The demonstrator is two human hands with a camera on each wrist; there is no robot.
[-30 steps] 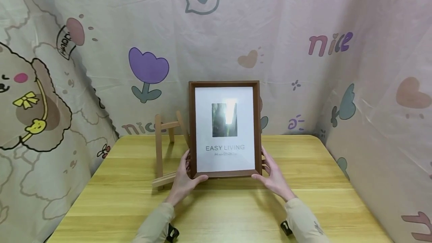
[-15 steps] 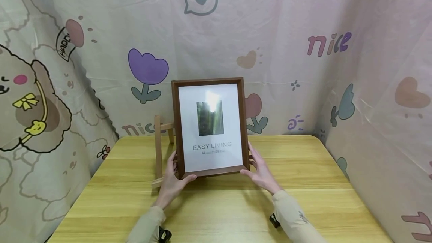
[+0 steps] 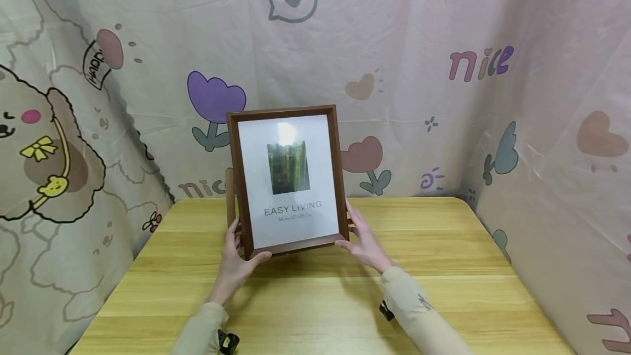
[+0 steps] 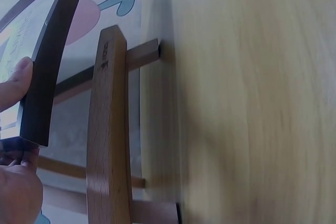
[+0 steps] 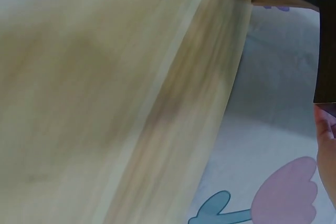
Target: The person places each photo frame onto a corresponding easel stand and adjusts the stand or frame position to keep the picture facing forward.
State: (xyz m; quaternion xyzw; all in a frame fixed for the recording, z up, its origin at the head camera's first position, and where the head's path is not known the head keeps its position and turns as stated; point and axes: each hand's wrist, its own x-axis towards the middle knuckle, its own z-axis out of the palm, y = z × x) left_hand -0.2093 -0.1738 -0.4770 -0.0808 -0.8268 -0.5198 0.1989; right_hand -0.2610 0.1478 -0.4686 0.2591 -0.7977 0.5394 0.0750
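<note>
A brown picture frame (image 3: pixel 296 229) with a white sheet reading EASY LIVING is held up off the table, tilted with its right side higher. At its lower left corner my left hand (image 3: pixel 233 268) grips it, thumb in front and the other fingers behind. My right hand (image 3: pixel 367 246) holds the lower right corner the same way. A wooden easel (image 4: pixel 108 124) stands behind the frame; in the head view only part of its left post (image 3: pixel 230 196) shows. The left wrist view has a gap between the frame's edge (image 4: pixel 47 72) and the easel's ledge.
The wooden table (image 3: pixel 424 289) reaches back to a patterned cloth (image 3: pixel 305 64). More of this cloth hangs along the left and right sides. A black strap (image 3: pixel 228 342) sits at the left wrist and another (image 3: pixel 386 311) at the right.
Both hands have carried the picture frame to the left and slightly up. It has gone from nearly upright to tilted, and now covers most of the easel in the head view.
</note>
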